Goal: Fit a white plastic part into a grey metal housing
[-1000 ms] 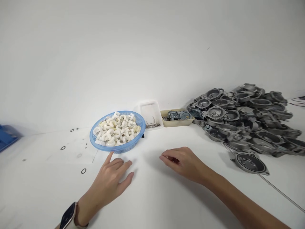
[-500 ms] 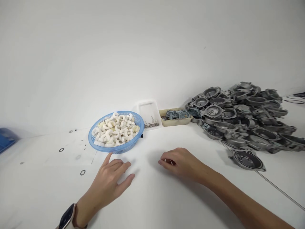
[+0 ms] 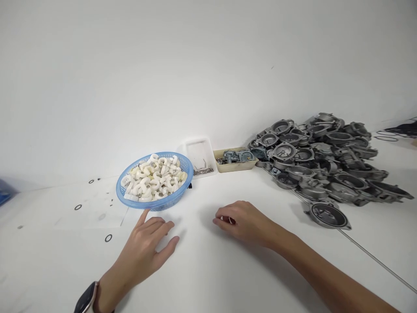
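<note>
My left hand [image 3: 148, 243] is held over the white table with its fingers spread, holding nothing. Its index fingertip is close to the lower rim of a blue plastic basket [image 3: 130, 203], and whether they touch I cannot tell. White curved pieces with small metal bits [image 3: 156, 180] fill that basket. To the right, my right hand [image 3: 243, 221] hovers just above or rests on the table, its fingers curled in toward the thumb. No object shows in the gap between them. A watch [image 3: 86, 298] is on my left wrist.
Behind the hands stand a white tray [image 3: 197, 150] of thin metal pieces and a beige tray [image 3: 239, 167] of metal parts. Grey round-mouthed castings [image 3: 312, 161] are heaped at right, one casting [image 3: 329, 215] lying in front near a thin rod [image 3: 378, 256]. Black rings [image 3: 108, 238] lie at left.
The whole scene has shifted slightly left in view, as the camera turned a little to the right. Both hands keep nearly the same pose.
</note>
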